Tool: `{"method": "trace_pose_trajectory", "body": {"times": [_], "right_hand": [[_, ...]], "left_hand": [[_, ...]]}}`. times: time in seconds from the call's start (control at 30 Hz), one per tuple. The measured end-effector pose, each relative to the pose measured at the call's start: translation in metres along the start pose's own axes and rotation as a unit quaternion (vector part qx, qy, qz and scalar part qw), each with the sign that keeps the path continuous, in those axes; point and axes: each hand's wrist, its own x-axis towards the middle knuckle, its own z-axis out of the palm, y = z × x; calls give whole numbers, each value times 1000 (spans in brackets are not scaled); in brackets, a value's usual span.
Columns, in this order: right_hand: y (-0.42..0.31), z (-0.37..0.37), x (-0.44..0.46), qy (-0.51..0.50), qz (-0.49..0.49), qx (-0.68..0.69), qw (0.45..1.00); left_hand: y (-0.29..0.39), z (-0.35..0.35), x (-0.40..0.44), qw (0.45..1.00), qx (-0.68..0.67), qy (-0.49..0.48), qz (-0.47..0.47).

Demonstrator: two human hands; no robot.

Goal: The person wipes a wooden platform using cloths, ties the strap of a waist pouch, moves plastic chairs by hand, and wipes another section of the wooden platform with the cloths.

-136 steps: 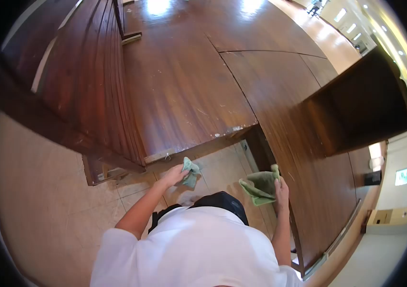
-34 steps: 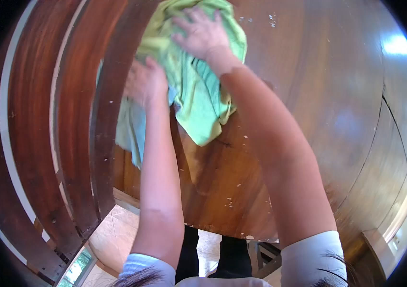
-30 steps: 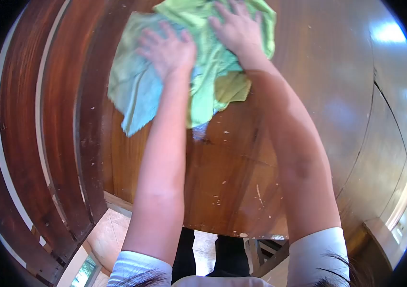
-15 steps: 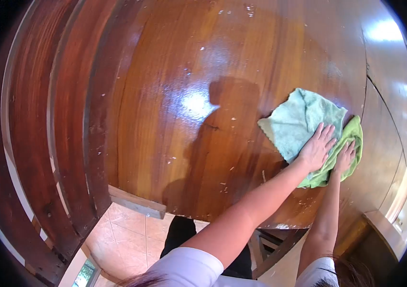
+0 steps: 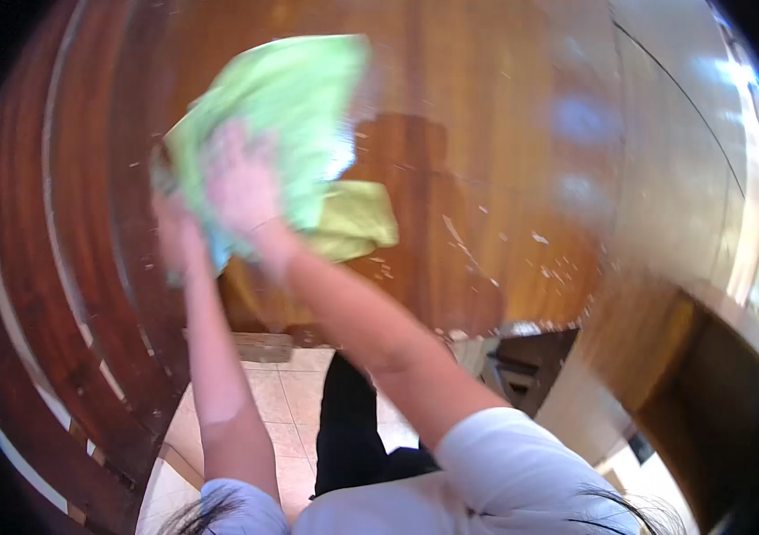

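Note:
A pale green cloth (image 5: pixel 303 98), blurred by motion, lies spread over the left part of the wooden tabletop (image 5: pixel 495 160). My right hand (image 5: pixel 241 183) is flat on top of it, fingers stretched out. Beside it, at the cloth's left edge, my left hand (image 5: pixel 176 234) is smeared by motion, and its fingers are partly hidden. A light blue bit of cloth (image 5: pixel 219 250) shows between my wrists. To the right of my right wrist, a yellow-green fold of cloth (image 5: pixel 357 221) rests on the wood.
Pale crumbs (image 5: pixel 553 269) are scattered on the tabletop near its front edge. Dark wooden slats (image 5: pixel 85 205) run along the left side. A wooden box-like piece (image 5: pixel 709 392) stands at lower right. Pink floor tiles (image 5: pixel 277 401) show below.
Both hands have swept from the right side of the tabletop to the left with the cloths. The green cloth now lies mostly over the light blue one. The view has shifted too.

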Motion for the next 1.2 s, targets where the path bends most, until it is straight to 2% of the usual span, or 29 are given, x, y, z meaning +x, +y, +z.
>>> {"method": "trace_pose_trajectory", "body": {"times": [0.03, 0.07, 0.1, 0.13, 0.17, 0.2, 0.23, 0.27, 0.33, 0.4, 0.47, 0.53, 0.6, 0.63, 0.7, 0.77, 0.87, 0.93, 1.03, 1.2], "right_hand": [[-22, -1, -19, -56, -40, 43, 997], [-39, -1, -43, -82, -74, 27, 994], [-49, 12, -73, -36, -65, 165, 984], [-49, 3, -98, -54, -58, 145, 986], [-41, -5, -123, -42, -53, 190, 980], [-31, -10, -149, -27, -50, 233, 971], [-18, -11, -181, -24, -36, 272, 961], [-3, -15, -207, -18, -25, 310, 950], [40, -57, -258, -52, 4, 285, 957], [89, -81, -313, -59, 51, 318, 945], [145, -121, -355, -102, 123, 265, 951], [204, -166, -388, -104, 179, 127, 970], [251, -206, -404, -98, 256, 19, 962], [268, -215, -405, -90, 252, 19, 963], [297, -227, -398, -54, 328, -31, 943], [319, -230, -373, -42, 330, -45, 942], [360, -239, -311, -32, 315, -81, 945], [393, -246, -252, -11, 289, -110, 951], [436, -249, -165, 37, 261, -123, 957], [474, -239, -53, 50, 239, -142, 959]], "left_hand": [[-60, -6, 0, 996, 69, -35, -41], [-47, -18, -27, 983, 113, -17, -141], [-68, -24, -41, 978, 189, 17, -83], [-96, -19, -47, 957, 278, 66, -46], [-105, -12, -67, 959, 276, 61, -36], [-113, -7, -81, 934, 347, 88, -23], [-105, -2, -91, 901, 417, 116, -8], [-79, 5, -105, 903, 414, 117, 4], [-9, 19, -162, 916, 401, 25, -11], [-13, 46, -206, 882, 441, 5, 163], [-15, 82, -258, 788, 530, -3, 312], [68, 70, -318, 845, 361, -200, 341], [90, 85, -341, 820, 298, -234, 429], [107, 91, -341, 821, 297, -226, 431], [141, 100, -336, 779, 237, -324, 481], [180, 117, -313, 775, 217, -326, 496], [231, 148, -272, 789, 250, -264, 495], [262, 169, -245, 816, 237, -188, 493], [305, 197, -209, 828, 236, -142, 488], [363, 237, -154, 839, 234, -118, 477]]}}
